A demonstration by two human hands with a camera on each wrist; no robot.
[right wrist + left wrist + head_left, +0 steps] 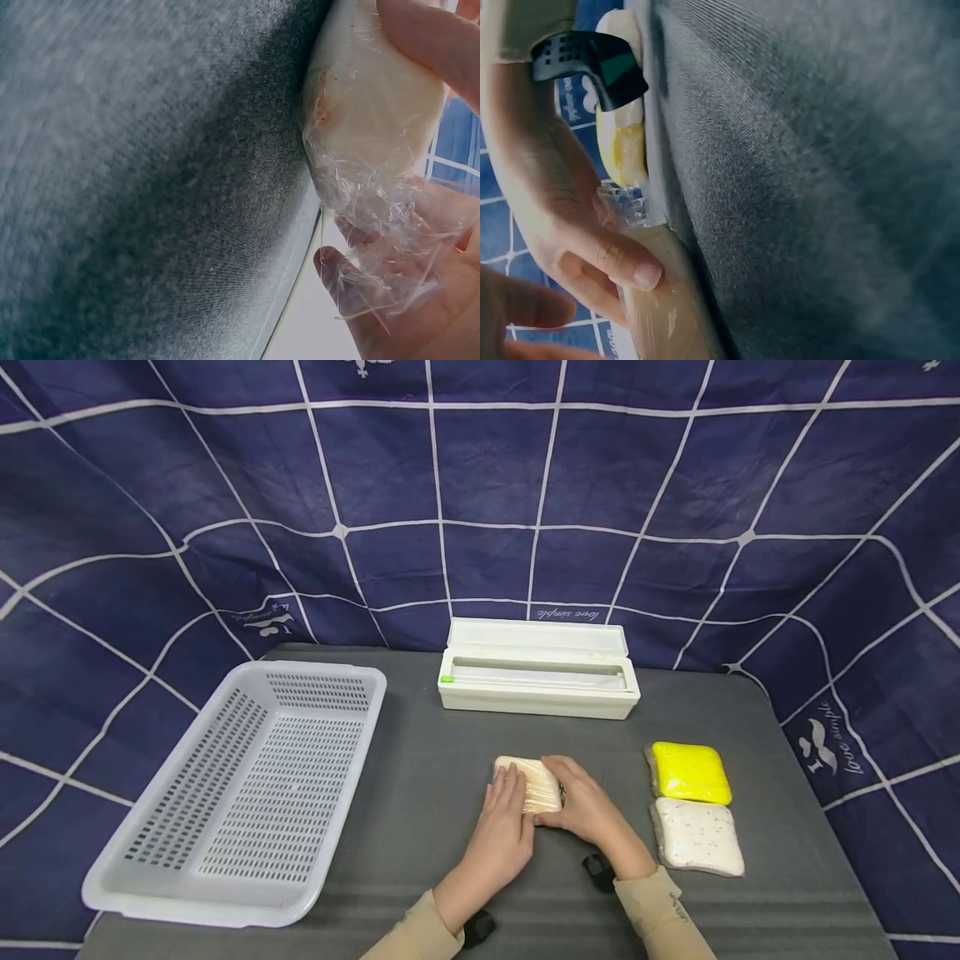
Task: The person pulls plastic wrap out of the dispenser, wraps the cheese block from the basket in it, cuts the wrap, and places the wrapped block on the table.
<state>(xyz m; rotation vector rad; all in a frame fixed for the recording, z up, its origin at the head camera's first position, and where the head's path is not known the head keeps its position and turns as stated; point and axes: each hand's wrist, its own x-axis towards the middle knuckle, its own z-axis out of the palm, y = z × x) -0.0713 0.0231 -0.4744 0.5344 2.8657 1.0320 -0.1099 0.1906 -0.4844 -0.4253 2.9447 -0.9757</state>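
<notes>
A cream-coloured, rounded block in clear cling film (543, 787) lies on the grey table before me. My left hand (497, 828) rests over its left part, fingers fairly straight across the top. With thumb and fingers spread around it, my right hand (588, 810) grips the block's right end. The right thumb (634, 266) presses its near side in the left wrist view. Loose, crumpled film (390, 247) sticks out from that end, against the right hand's fingers in the right wrist view. Part of the block is hidden beneath the hands.
A white cling film dispenser (536, 702) stands at the back, lid up. To the left is a white perforated basket (352, 760). A yellow wrapped block (690, 772) and a white speckled one (700, 837) lie at the right. A blue checked cloth (487, 468) hangs behind.
</notes>
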